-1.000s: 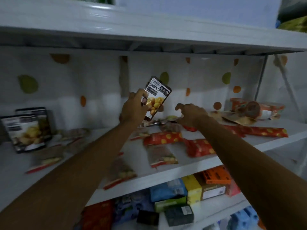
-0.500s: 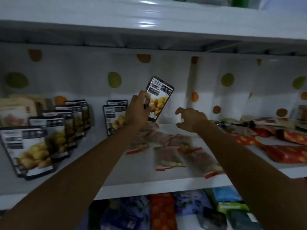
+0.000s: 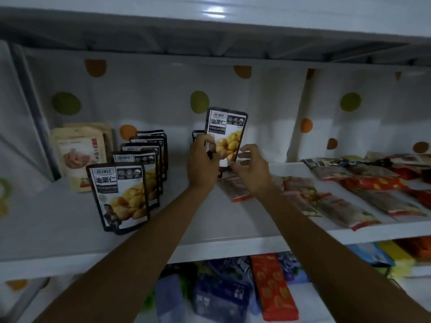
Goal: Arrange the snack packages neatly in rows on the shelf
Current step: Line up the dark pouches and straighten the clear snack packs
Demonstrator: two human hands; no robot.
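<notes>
Your left hand (image 3: 202,159) grips one chestnut pouch (image 3: 227,134) by its lower left edge, thumb across the front, holding it upright above the back of the shelf (image 3: 233,245). Your right hand (image 3: 253,170) is half-curled at the pouch's lower right corner; whether it actually pinches the pouch cannot be told. On the left, a row of chestnut pouches (image 3: 120,194) already stands one behind another, with beige pouches (image 3: 79,155) beside it and another standing pouch (image 3: 196,134) just behind your left hand, so a second row looks begun. Much remains: the flat clear packets (image 3: 326,201) and red packets (image 3: 377,183) lie loose across the right half, unsorted.
</notes>
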